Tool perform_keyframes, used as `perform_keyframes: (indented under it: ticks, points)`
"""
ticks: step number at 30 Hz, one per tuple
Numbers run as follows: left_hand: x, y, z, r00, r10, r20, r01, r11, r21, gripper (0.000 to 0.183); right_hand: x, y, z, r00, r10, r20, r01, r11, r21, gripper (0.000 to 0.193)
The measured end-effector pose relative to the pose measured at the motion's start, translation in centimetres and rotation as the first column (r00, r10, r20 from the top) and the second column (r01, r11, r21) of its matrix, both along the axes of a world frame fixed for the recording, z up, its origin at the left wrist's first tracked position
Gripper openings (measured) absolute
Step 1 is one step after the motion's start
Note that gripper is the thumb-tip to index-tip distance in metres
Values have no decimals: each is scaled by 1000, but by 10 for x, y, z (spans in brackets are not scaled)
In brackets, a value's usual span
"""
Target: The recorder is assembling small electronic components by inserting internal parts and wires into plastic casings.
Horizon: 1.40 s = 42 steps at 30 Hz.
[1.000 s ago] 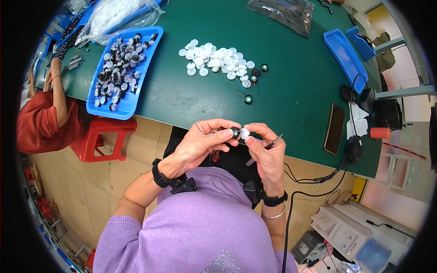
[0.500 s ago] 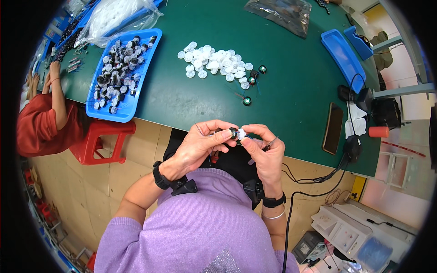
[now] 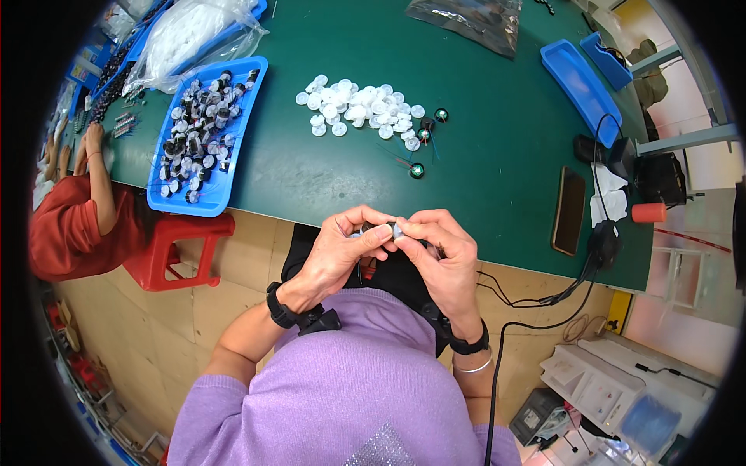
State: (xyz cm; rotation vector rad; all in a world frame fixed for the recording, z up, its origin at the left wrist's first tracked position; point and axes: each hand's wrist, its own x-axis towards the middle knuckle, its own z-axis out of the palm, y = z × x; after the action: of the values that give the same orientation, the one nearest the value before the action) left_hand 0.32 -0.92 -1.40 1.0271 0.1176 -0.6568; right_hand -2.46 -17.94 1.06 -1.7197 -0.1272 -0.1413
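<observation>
Close to my body, at the table's near edge, both hands meet fingertip to fingertip. My left hand (image 3: 342, 242) pinches a small black round part, mostly covered by the fingers. A white plastic cap (image 3: 399, 231) sits against its right end, gripped between the thumb and fingers of my right hand (image 3: 444, 256). Whether the cap is fully seated cannot be seen. Something thin and dark is tucked in my right palm; its kind is unclear. Beyond the hands lies a pile of loose white caps (image 3: 359, 106). Beside it are several black round parts with wires (image 3: 417, 170).
A blue tray (image 3: 220, 190) of capped black parts stands at left. Behind it lies a bag of white pieces (image 3: 186, 43). At right are a phone (image 3: 569, 211), a blue tray (image 3: 573, 74) and black cables (image 3: 544, 304). A person in red (image 3: 74, 225) works at far left.
The white cap and black part, held slightly apart before, are now pressed together. My right hand has moved left and its fingers now cover more of the cap.
</observation>
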Motion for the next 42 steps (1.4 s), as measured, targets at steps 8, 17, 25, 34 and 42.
perform_keyframes:
  ticks: [8,17,25,34,42]
  points:
    - [0,-4,-3,1000,-2,-14,2,1000,12,19,2,-8,7,999,35,-9,-36,993,-108,18]
    - [0,-5,3,998,-11,-54,9,999,-47,16,8,-10,8,996,89,13,-85,978,-188,13]
    - [9,-1,-3,971,-100,-217,42,966,-255,15,9,-9,3,992,114,49,-104,980,-167,18]
    - [13,-1,5,967,-94,-237,40,974,-225,19,8,-19,4,984,49,-170,-34,995,90,33]
    - [5,-3,0,998,8,-68,-15,994,-110,19,11,-3,-9,999,-29,-15,29,999,-19,15]
